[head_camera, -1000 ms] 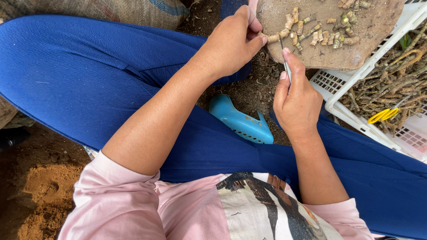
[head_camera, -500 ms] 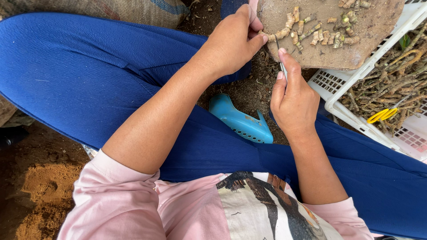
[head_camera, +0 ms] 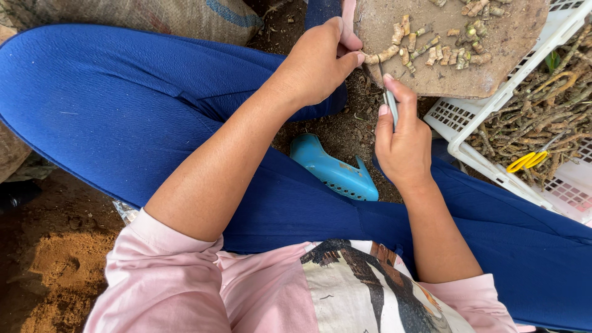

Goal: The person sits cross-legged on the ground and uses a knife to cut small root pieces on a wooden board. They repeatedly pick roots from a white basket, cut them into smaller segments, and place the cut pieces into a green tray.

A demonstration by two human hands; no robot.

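Since the earlier frame the right hand (head_camera: 404,145) has slid slightly up toward the board, and the left hand (head_camera: 320,61) has barely shifted.

Nearest, at the bottom of the frame, are pink sleeves and a printed shirt, then blue trouser legs crossing from upper left to lower right. Between them, at centre, a light blue perforated plastic shoe (head_camera: 336,172) lies on the dark soil.

Above it, the right hand is clenched around a thin grey-handled blade (head_camera: 391,111), thumb and forefinger pinching it near the top, tip pointing up at the board's edge. The left hand, at upper centre, pinches one end of a short knobbly tan root piece (head_camera: 383,55) that lies on the near left edge of the flat brown stone-like cutting board (head_camera: 493,61).

To cut well, I judge the left fingertips should stay back from the cut line, pressing the root flat so it cannot roll, while the blade comes down square and short, away from the thumb.

Farther up on the board, a scatter of cut tan root bits (head_camera: 450,49) lies well apart from the hands. At the right, a white slatted plastic crate (head_camera: 475,120) holds tangled brown roots (head_camera: 542,111) and yellow-handled scissors (head_camera: 527,160). A woven sack (head_camera: 154,18) lies at the upper left.
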